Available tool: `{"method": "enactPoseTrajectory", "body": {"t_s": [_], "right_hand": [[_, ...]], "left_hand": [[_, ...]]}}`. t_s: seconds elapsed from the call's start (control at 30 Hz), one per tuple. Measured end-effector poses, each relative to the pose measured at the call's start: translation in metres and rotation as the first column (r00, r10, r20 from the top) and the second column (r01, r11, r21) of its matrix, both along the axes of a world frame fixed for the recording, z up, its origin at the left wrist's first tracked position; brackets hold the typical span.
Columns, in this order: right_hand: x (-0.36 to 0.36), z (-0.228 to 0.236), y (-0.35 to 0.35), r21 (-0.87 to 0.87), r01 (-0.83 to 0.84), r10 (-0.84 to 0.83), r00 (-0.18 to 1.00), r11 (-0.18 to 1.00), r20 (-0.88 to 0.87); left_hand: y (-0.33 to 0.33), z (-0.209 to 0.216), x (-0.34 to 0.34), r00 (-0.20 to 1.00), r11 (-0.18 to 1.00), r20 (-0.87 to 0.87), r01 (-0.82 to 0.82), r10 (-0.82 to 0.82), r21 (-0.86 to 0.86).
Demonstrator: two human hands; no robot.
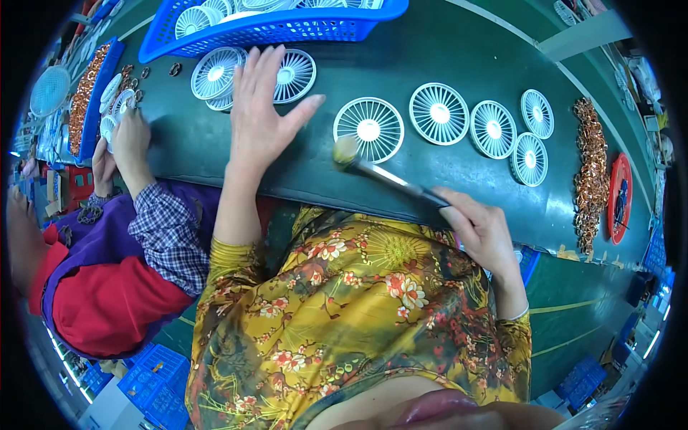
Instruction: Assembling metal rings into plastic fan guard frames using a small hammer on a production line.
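My left hand (259,118) is spread wide above the green table, its fingertips between two groups of white round spoked grilles (216,74). The grille on its right (288,74) lies partly behind the fingers, and I cannot tell whether the hand touches either. My right hand (481,228) is closed round the dark handle of a small hammer (390,178). Slightly blurred, the hammer's pale yellow-tipped head hangs over the lower left rim of a single white grille (368,130).
Several more white grilles (439,113) lie to the right, then a heap of copper-coloured rings (590,175) and a red tray (620,197). A blue basket (279,41) of grilles stands at the back. Left of me, a co-worker's hands (132,140) handle grilles beside a blue tray (107,68).
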State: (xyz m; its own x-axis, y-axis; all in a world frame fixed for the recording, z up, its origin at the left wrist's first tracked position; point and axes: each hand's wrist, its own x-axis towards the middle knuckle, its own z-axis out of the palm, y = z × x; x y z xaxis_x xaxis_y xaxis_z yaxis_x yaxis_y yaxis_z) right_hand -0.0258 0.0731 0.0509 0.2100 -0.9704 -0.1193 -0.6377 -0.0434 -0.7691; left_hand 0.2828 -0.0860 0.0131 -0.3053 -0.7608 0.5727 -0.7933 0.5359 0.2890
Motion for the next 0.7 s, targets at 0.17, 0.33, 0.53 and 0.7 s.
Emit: {"method": "enactPoseTrajectory", "body": {"t_s": [0.17,0.33,0.53,0.7], "right_hand": [[0.008,-0.014,-0.01,-0.132,0.025,-0.043,0.99,0.991,-0.136],[-0.003,-0.01,-0.02,-0.204,0.224,-0.25,0.962,0.953,-0.108],[-0.004,0.021,-0.016,-0.208,0.293,-0.262,0.951,0.933,0.165],[0.014,-0.009,-0.015,-0.237,0.192,-0.182,0.981,0.952,0.062]], "left_hand": [[-0.013,-0.004,-0.004,0.974,0.972,0.197,-0.146,0.108,0.186],[0.012,-0.006,-0.017,0.998,0.911,-0.032,0.059,-0.051,0.409],[0.033,-0.02,-0.031,0.987,0.937,-0.149,0.114,-0.068,0.33],[0.036,-0.013,-0.042,0.968,0.905,-0.251,0.109,-0.002,0.412]]}}
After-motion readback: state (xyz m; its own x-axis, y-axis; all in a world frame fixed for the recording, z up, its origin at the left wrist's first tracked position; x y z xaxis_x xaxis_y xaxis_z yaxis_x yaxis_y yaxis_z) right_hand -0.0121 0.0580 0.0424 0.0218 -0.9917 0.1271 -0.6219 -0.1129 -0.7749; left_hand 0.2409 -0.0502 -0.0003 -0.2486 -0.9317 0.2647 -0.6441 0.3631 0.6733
